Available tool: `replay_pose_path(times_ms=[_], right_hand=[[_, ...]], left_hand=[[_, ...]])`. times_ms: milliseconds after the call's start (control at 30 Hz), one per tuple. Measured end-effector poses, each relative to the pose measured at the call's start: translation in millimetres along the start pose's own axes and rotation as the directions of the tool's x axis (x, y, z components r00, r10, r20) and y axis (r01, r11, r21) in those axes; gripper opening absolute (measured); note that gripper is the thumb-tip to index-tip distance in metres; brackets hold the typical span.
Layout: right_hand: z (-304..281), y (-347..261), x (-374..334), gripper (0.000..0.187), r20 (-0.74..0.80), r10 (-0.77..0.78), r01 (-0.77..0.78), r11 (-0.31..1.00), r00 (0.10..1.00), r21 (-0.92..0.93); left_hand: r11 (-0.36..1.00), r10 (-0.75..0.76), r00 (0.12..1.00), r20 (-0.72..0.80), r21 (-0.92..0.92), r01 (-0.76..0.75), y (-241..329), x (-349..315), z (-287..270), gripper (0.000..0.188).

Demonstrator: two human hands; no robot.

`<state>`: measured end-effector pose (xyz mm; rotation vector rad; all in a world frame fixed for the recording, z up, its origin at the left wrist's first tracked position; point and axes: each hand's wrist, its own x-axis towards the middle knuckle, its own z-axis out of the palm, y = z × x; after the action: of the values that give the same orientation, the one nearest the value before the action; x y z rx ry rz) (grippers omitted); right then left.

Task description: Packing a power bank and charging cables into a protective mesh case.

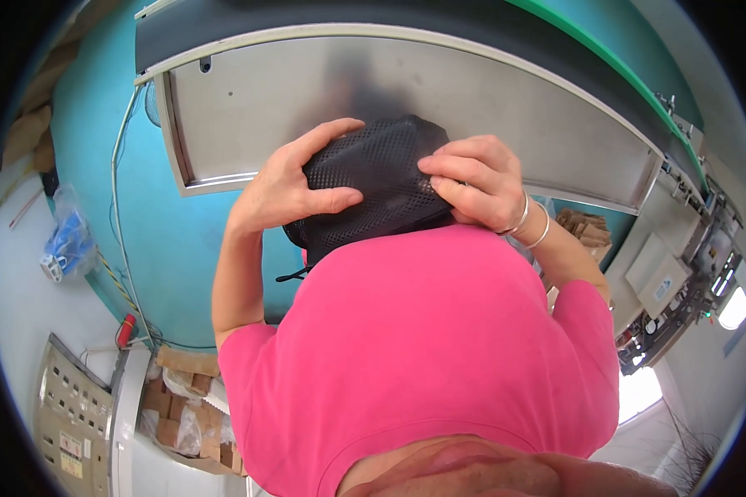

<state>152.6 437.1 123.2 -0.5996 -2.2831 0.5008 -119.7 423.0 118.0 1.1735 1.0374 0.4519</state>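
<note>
A black mesh bag [381,178] is held up close against the pink shirt, over the near edge of the steel work surface. My left hand [294,180] grips its left side, with the thumb across the near face and the fingers at the upper edge. On the right, my right hand [477,178] pinches the mesh between thumb and bent fingers; two light bangles circle that wrist. A thin black cord [293,275] dangles from the bag's lower left corner. What the bag contains, if anything, cannot be seen.
Beyond the steel work surface [265,91] runs a dark conveyor belt [323,18] with a green edge. Cardboard boxes [174,418] stand low on the left, near a red cylinder [126,330]. Brown cardboard [584,232] and machinery [680,306] are at the right.
</note>
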Motion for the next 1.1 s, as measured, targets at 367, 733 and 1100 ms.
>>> replay_pose_path(times_ms=[367,733,1100], right_hand=[[7.2,-5.8,6.8,0.013,-0.095,0.044,-0.045,0.999,0.994,-0.005],[0.1,-2.2,9.0,0.016,-0.076,0.013,-0.011,1.000,0.997,0.026],[11.1,1.5,24.5,0.022,-0.015,0.353,-0.350,0.933,0.936,0.079]], left_hand=[[0.994,0.039,0.999,-0.006,0.105,-0.038,1.4,-2.7,-0.9,0.071],[0.985,0.067,0.998,-0.021,0.161,-0.063,6.3,-2.9,0.7,0.060],[0.991,-0.133,0.991,-0.007,-0.021,0.133,-20.0,10.8,-8.8,0.060]])
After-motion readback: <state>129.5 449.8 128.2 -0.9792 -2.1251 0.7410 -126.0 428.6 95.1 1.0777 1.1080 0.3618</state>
